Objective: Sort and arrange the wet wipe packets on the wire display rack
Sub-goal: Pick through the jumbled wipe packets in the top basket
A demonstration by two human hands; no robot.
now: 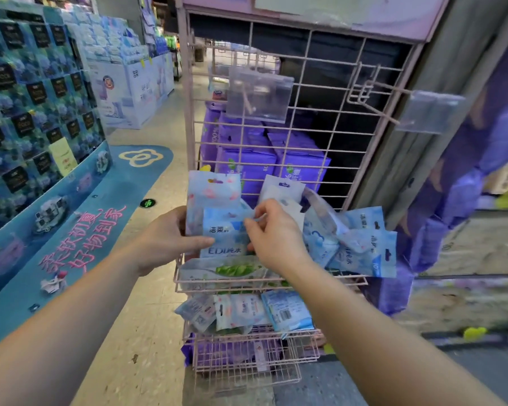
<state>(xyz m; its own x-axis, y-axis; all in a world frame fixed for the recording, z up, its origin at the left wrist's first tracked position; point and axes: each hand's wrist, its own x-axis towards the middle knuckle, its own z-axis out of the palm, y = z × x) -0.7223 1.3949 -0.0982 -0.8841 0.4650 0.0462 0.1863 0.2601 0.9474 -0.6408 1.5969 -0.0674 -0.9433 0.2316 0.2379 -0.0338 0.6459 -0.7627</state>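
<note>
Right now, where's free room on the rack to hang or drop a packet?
Free: the two bare hooks high on the wire grid, each ending in a clear tag holder.

Crowded: the upper basket, where the left hand and right hand grip blue packets; loose packets spill rightward. The lower basket is piled too.

The right hand (272,232) covers part of the pale blue wet wipe packet (223,230), so its print is cut short; purple plastic-wrapped packs (478,183) at the right edge are smeared with blur, their labels unreadable
</note>
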